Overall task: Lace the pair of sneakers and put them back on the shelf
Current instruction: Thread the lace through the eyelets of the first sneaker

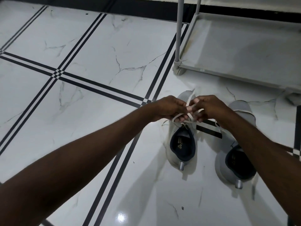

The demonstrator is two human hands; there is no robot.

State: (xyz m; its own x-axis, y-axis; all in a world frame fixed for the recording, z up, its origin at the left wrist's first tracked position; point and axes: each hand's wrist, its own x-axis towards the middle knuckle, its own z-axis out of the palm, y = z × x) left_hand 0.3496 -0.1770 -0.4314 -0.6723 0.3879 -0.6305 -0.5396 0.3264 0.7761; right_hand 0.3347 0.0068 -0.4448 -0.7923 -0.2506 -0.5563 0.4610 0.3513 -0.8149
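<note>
Both my hands are over the left sneaker [181, 144], which sits on the white tiled floor [91, 51] with its toe pointing toward the shelf [244, 46]. My left hand [169, 107] is pinching a strand of the pale lace [189, 104], fingers closed on it above the tongue. My right hand [210, 108] is gripping the other strand, and the two strands cross between my fingertips. The right sneaker [234, 162] stands just beside the first, partly under my right forearm, its own lace trailing loose on the floor. The grey shelf's bottom tier lies near, beyond the toes, bare.
</note>
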